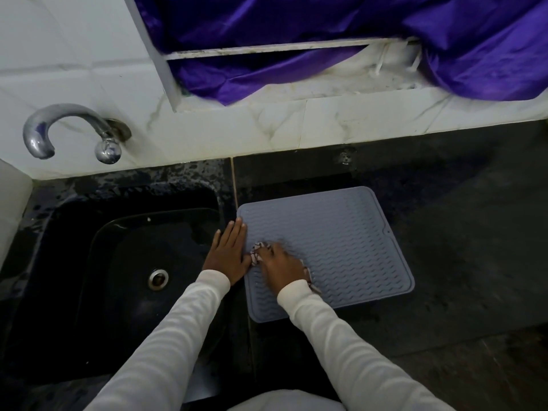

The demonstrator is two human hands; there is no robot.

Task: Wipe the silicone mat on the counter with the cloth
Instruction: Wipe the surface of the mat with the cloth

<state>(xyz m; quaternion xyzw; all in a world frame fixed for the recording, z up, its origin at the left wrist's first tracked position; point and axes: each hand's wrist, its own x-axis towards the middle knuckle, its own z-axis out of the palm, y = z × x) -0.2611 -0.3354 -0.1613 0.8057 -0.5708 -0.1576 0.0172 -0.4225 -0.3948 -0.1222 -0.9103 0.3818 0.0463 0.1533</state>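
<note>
Two hands on the job, both in long pale sleeves. Silicone mat [341, 244] — grey-blue, squarish, rounded corners, raised rim, surface covered in rows of wavy ridges; a small notch shows at the middle of its right edge. It lies flat on the dark counter [459, 232], its left edge just beside the black sink [89, 247], well short of the tiled wall behind.

Left hand [229, 256]: palm down, fingers straight and held together, lying along the mat's left edge, fingertips reaching the near-left corner of the ridged field. It grips nothing.

Right hand [280, 266]: pressed down on the left half of the mat, fingers curled and closed over the cloth [257, 254]. Cloth is bunched, light with a reddish pattern; a wad shows at the fingertips between the two hands, and a frayed bit trails out by the wrist. Fingertips slightly blurred.

Surroundings — chrome tap [74, 132] mounted on the white marbled tiles above the sink; metal drain [158, 279] in the sink floor; purple fabric [296, 40] bunched over the window ledge behind the counter. Counter near the sink looks wet and speckled.
</note>
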